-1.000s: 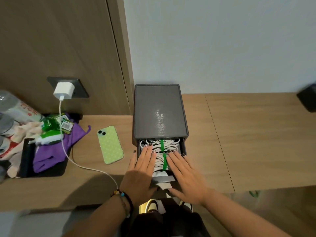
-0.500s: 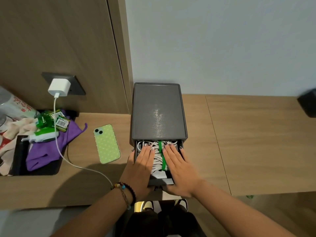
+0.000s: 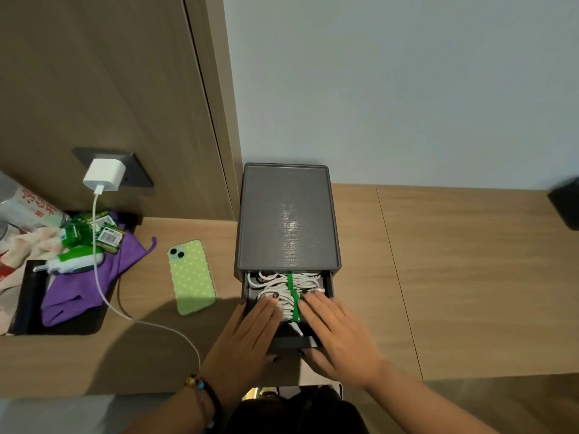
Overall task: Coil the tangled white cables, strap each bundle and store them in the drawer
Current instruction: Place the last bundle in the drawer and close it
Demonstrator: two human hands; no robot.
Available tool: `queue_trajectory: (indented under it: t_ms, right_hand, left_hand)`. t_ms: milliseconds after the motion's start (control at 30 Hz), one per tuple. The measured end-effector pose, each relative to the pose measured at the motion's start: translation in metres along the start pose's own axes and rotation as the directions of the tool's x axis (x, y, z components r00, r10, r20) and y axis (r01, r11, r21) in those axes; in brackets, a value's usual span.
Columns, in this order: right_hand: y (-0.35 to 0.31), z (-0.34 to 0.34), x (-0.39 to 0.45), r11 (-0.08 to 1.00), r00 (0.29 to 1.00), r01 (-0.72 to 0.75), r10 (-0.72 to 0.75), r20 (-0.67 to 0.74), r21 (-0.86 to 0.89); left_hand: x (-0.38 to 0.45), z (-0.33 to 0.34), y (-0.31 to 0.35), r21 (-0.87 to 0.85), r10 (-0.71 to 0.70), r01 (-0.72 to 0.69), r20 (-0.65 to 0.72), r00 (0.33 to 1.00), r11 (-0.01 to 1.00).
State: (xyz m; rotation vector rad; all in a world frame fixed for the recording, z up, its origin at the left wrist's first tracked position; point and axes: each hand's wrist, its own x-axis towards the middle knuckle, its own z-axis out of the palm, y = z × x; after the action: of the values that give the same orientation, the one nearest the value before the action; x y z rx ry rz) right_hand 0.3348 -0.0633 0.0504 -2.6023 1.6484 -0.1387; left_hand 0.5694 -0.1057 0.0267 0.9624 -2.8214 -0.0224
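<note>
Cables (image 3: 275, 288) lie in the drawer (image 3: 289, 341) under both flat, spread hands (image 3: 294, 336), green phone (image 3: 191, 277) beside.

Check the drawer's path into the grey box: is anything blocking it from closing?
Possibly. The white cable bundle with its green strap sits heaped in the drawer, near the grey box opening's top edge. Left hand and right hand press it flat. Nothing else visible obstructs.

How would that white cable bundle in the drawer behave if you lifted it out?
The white cable bundle would probably come up as one piece, since a green strap wraps its middle. Its loose loops look floppy and would likely sag. It seems light and springy: both hands lie flat on it inside the drawer.
</note>
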Motion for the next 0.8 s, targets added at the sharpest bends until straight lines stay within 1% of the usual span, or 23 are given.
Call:
queue_trajectory:
  t_ms: [67,133,233,300,400,500,600,700,733,800]
  right_hand:
    - [0.004,0.001,-0.001,0.998,0.999,0.049,-0.049,0.002,-0.041]
    - [0.008,0.003,0.0,0.995,0.997,0.074,-0.072,0.022,-0.073]
    - [0.008,0.003,0.002,0.996,0.996,0.059,-0.054,0.064,-0.074]
    - [0.009,0.002,0.006,0.996,0.997,0.032,-0.026,0.074,-0.08]
    - [0.012,0.001,0.015,0.995,0.998,-0.002,0.009,0.063,-0.101]
    - [0.015,0.003,0.018,0.995,1.0,-0.011,0.014,0.026,-0.103]
    - [0.016,0.002,0.021,0.996,0.997,-0.074,0.073,-0.041,-0.045]
    - [0.02,-0.002,0.032,0.986,0.984,-0.168,0.167,-0.056,-0.018]
    - [0.022,-0.003,0.038,0.979,0.978,-0.204,0.203,-0.057,-0.014]
    - [0.026,-0.007,0.049,0.966,0.965,-0.259,0.258,-0.046,-0.007]
  left_hand:
    - [-0.008,0.005,0.002,0.011,0.008,-0.008,-0.027,1.0,1.0]
    - [-0.009,0.01,0.003,0.008,-0.02,0.02,-0.015,1.0,1.0]
    - [-0.005,0.015,0.0,-0.015,-0.043,0.043,-0.017,0.999,0.999]
    - [0.0,0.018,-0.002,-0.007,-0.049,0.048,-0.055,0.997,0.999]
    - [0.012,0.02,-0.005,0.005,-0.094,0.096,-0.118,0.989,0.995]
    - [0.019,0.02,-0.008,0.021,-0.107,0.111,-0.136,0.985,0.994]
    - [0.023,0.016,-0.015,0.045,-0.125,0.13,-0.108,0.986,0.99]
    - [0.034,0.013,-0.024,0.071,-0.16,0.168,-0.101,0.982,0.983]
    - [0.04,0.011,-0.025,0.071,-0.185,0.192,-0.094,0.978,0.979]
    - [0.056,0.001,-0.026,0.041,-0.267,0.269,-0.034,0.963,0.962]
